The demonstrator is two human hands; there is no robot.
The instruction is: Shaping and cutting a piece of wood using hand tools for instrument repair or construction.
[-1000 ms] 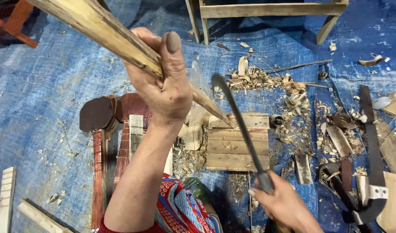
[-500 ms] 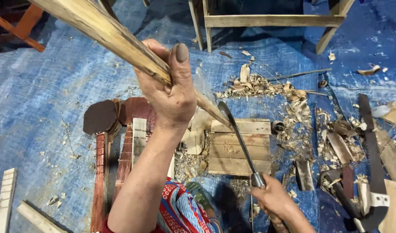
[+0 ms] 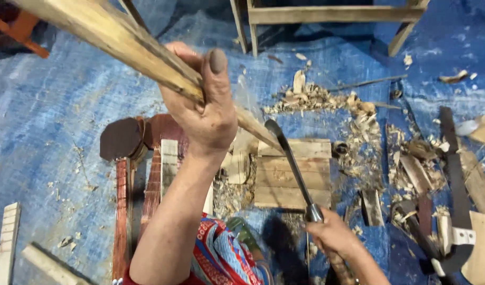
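Observation:
My left hand (image 3: 203,108) is clenched around a long, rough wooden stake (image 3: 110,39) that slants from the upper left down to a pointed tip resting on a square wooden block (image 3: 292,174). My right hand (image 3: 332,237) grips the handle of a long dark knife (image 3: 290,158) whose blade lies against the stake's lower end, over the block. Pale wood shavings (image 3: 327,100) are scattered beyond and to the right of the block.
A blue tarp (image 3: 52,121) covers the floor. Reddish wooden parts (image 3: 142,174) lie left of my arm, pale strips (image 3: 7,243) at the lower left. Dark tools and wood offcuts (image 3: 453,179) lie at the right. A wooden stool frame (image 3: 327,16) stands at the top.
The knife blade has dropped lower and closer to the stake's tip over the block. My right hand has moved slightly up and left. The stake stays held at the same slant.

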